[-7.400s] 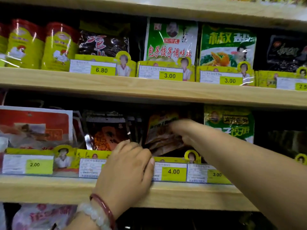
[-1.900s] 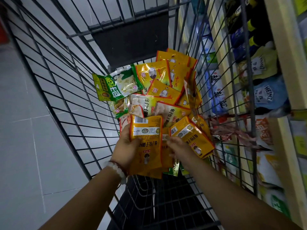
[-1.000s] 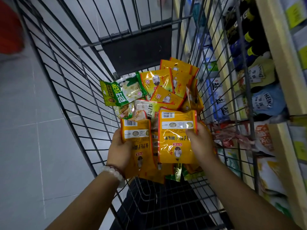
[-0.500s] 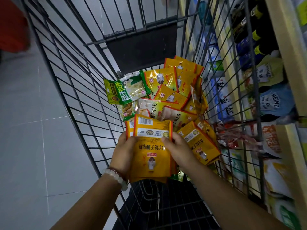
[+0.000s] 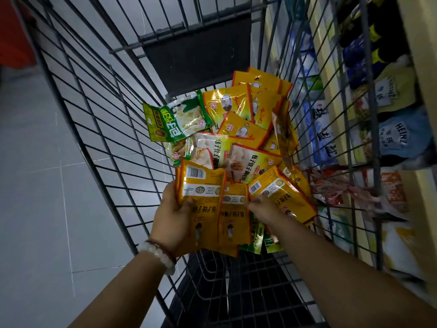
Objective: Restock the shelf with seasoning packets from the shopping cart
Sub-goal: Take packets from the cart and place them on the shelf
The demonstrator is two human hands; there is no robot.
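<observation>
I look down into a wire shopping cart holding a heap of seasoning packets, mostly yellow, with a green one at the left. My left hand grips a fanned stack of yellow packets, backs and barcodes facing up. My right hand reaches in beside that stack, its fingers on another yellow packet lying tilted on the heap. The fingertips are hidden behind the packets.
The cart's dark fold-down flap closes the far end. A wooden shelf unit runs along the right, stocked with blue Heinz pouches and other bags. Grey tiled floor lies on the left.
My view dropped from the shelf into the cart. My right hand laid one packet onto my left hand's stack, then moved right onto another yellow packet on the heap.
</observation>
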